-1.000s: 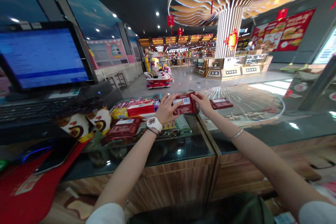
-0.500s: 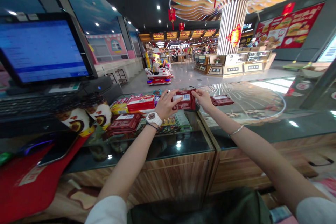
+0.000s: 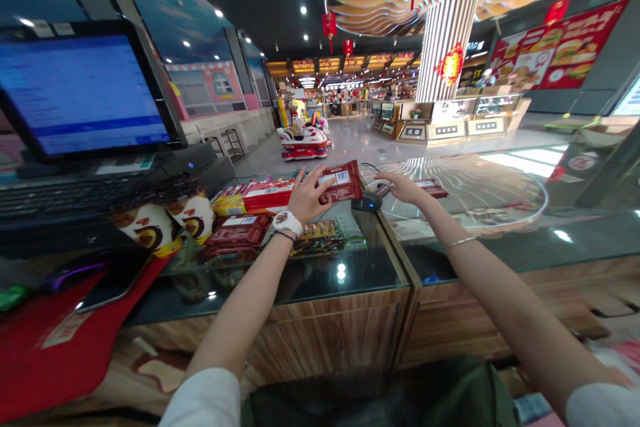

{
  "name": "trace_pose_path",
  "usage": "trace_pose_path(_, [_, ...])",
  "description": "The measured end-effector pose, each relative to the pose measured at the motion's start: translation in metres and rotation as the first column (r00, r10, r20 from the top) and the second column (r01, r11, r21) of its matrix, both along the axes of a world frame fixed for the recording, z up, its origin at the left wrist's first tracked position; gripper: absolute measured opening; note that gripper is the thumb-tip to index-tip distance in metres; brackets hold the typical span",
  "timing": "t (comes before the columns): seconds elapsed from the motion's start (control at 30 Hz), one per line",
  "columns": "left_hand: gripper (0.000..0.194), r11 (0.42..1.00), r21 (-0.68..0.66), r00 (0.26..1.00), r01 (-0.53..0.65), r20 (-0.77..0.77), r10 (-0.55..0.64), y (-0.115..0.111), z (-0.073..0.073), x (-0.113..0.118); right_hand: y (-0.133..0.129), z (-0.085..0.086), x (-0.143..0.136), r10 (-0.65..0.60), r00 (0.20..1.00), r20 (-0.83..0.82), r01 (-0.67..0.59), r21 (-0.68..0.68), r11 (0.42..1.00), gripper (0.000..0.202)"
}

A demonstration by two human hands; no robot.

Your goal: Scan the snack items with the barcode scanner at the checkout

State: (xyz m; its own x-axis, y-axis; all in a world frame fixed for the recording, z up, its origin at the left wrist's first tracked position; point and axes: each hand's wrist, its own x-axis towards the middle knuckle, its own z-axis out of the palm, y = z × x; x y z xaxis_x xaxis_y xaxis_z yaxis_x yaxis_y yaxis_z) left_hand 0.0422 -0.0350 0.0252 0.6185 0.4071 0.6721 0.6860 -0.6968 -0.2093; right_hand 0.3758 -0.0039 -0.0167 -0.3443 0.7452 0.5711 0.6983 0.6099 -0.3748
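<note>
My left hand (image 3: 306, 199), with a white watch at the wrist, holds a dark red packet (image 3: 344, 183) with a white label, tilted above the glass counter. My right hand (image 3: 404, 188) is off that packet, its fingers apart, just left of another dark red packet (image 3: 431, 189) lying on the glass. Below the held packet, a black mouse (image 3: 367, 201) rests near the counter's seam. Left of my left hand are a stack of dark red packets (image 3: 239, 232), a red box (image 3: 270, 193) and a yellow packet (image 3: 229, 205).
A monitor (image 3: 87, 90) and keyboard (image 3: 60, 201) stand at the left, near two patterned cups (image 3: 194, 215). A phone (image 3: 114, 280) lies on a red mat (image 3: 65, 360). The glass counter (image 3: 320, 283) has a wooden front. Beyond it is a ride-on toy (image 3: 304, 137).
My right hand has let go of the packet and moved right with its fingers spread. The packet, still in my left hand, has shifted slightly left and tilted, and the mouse shows more.
</note>
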Motion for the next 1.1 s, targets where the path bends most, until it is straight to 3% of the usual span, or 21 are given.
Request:
trace_pose_path(0.1, [0.054, 1.000, -0.014, 1.000, -0.011, -0.011, 0.011, 0.002, -0.001, -0.002, 0.006, -0.013, -0.004, 0.104, 0.990, 0.099, -0.096, -0.079, 0.992, 0.082])
trace_pose_path(0.2, [0.054, 1.000, -0.011, 1.000, -0.020, -0.015, 0.020, 0.004, -0.004, -0.003, 0.007, -0.021, -0.013, 0.167, 0.975, 0.146, -0.151, -0.118, 0.982, 0.082])
trace_pose_path(0.37, [0.053, 0.999, -0.010, 0.999, -0.036, -0.010, 0.036, 0.005, -0.007, -0.003, 0.006, -0.025, -0.024, 0.118, 0.978, 0.170, -0.105, -0.085, 0.991, 0.064])
trace_pose_path(0.67, [0.054, 0.998, -0.003, 0.998, -0.056, -0.004, 0.056, 0.006, -0.007, -0.006, 0.008, -0.026, -0.025, 0.104, 0.978, 0.183, -0.092, -0.072, 0.993, 0.062])
trace_pose_path(0.77, [0.055, 0.998, -0.003, 0.998, -0.059, 0.011, 0.059, 0.007, -0.007, -0.008, 0.006, -0.024, -0.022, 0.076, 0.994, 0.083, -0.072, -0.042, 0.996, 0.058])
trace_pose_path(0.9, [0.056, 0.998, -0.010, 0.998, -0.061, 0.034, 0.061, 0.007, -0.006, -0.009, 0.007, -0.017, -0.020, -0.014, 0.982, -0.186, 0.026, 0.059, 0.998, 0.044])
trace_pose_path(1.0, [0.054, 0.998, -0.017, 0.997, -0.064, 0.036, 0.065, 0.007, -0.006, -0.009, 0.006, -0.010, -0.021, -0.060, 0.901, -0.430, 0.116, 0.106, 0.988, 0.044])
trace_pose_path(1.1, [0.054, 0.997, -0.028, 0.997, -0.066, 0.028, 0.067, 0.007, -0.007, -0.009, 0.001, 0.000, -0.024, -0.046, 0.823, -0.565, 0.112, 0.082, 0.990, 0.046])
